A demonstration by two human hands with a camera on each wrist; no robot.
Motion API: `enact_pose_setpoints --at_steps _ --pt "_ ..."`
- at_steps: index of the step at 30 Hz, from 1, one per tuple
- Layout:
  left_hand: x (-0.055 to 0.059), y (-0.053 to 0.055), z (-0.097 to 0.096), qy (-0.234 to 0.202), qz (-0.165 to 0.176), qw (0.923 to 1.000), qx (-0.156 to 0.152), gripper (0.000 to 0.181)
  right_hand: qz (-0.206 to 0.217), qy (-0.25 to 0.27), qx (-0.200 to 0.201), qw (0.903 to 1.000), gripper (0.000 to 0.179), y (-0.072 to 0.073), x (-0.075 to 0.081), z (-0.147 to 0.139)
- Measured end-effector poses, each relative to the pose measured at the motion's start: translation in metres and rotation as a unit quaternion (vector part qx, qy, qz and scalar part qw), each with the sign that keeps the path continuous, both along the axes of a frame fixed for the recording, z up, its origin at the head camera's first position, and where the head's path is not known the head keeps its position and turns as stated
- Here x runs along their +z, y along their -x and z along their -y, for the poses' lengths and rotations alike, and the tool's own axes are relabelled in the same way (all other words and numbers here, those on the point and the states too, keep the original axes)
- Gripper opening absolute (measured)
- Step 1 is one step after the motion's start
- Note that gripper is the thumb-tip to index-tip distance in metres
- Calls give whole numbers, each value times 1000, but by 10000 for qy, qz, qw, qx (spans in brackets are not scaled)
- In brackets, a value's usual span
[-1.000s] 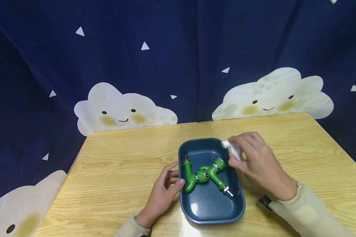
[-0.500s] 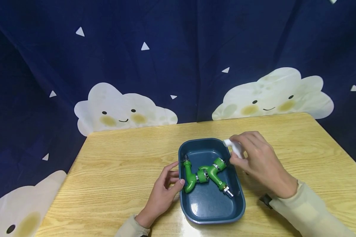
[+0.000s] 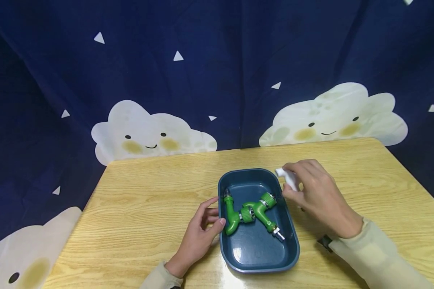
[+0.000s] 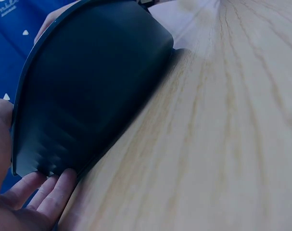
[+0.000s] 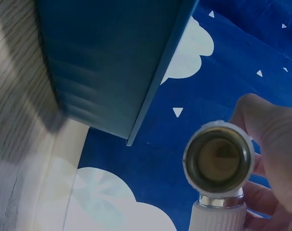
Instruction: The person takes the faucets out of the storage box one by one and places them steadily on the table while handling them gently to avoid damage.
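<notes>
A white tap (image 3: 290,179) is held in my right hand (image 3: 316,192), just above and beside the right rim of a dark blue plastic tub (image 3: 260,257). The right wrist view shows the tap's round open end (image 5: 218,159) facing the camera, with a metal collar and ribbed white knob (image 5: 218,217) below. My left hand (image 3: 199,237) holds the tub's left side, thumb at the rim and fingers (image 4: 59,195) against the outer wall. Inside the tub lie two green taps: one along the left wall (image 3: 231,214), the other slanting in the middle (image 3: 261,212).
Everything stands on a light wood-grain table (image 3: 148,208). A dark blue curtain (image 3: 217,72) with clouds and white triangles hangs behind it. A small black object (image 3: 324,243) shows at the right sleeve cuff.
My right hand has shifted slightly to the right with the white tap, away from the tub's rim. The left hand, the tub and the green taps stay in place.
</notes>
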State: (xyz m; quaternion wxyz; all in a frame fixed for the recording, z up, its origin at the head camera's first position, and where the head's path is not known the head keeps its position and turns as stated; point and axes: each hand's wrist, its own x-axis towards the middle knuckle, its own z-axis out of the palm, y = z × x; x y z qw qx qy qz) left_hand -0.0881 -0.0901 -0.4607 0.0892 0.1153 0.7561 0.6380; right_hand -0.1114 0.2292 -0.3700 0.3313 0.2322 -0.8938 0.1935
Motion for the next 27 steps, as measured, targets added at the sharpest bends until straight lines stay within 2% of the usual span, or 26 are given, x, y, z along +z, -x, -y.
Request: enact_pose_setpoints --at_steps 27 --pt "1 0 0 -88 30 9999 -50 60 287 -27 -230 9993 40 9 -8 -11"
